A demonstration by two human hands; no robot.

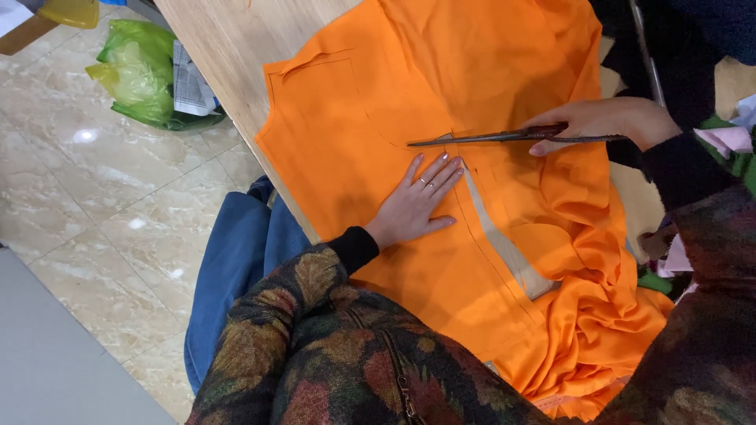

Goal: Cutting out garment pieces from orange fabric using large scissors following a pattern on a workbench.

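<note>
The orange cloth lies spread over the wooden bench, flat on the near side with faint marked lines across it, and bunched into folds toward the far edge, where it hangs out of view. A long cut runs through it, showing a strip of bench beneath. The scissors lie low over the cloth with their blades nearly together, tips pointing along a marked line; the handles are hidden inside the right hand, which is closed around them. The left hand rests flat and open on the cloth just beside the cut, fingers spread, touching the fabric just below the blades.

Both forearms wear a dark patterned jacket. Blue trousers show at the bench edge above a pale tiled floor. A green plastic bag sits on the floor, holding something printed that is hard to make out. Mixed fabric scraps at the right border are cut off.
</note>
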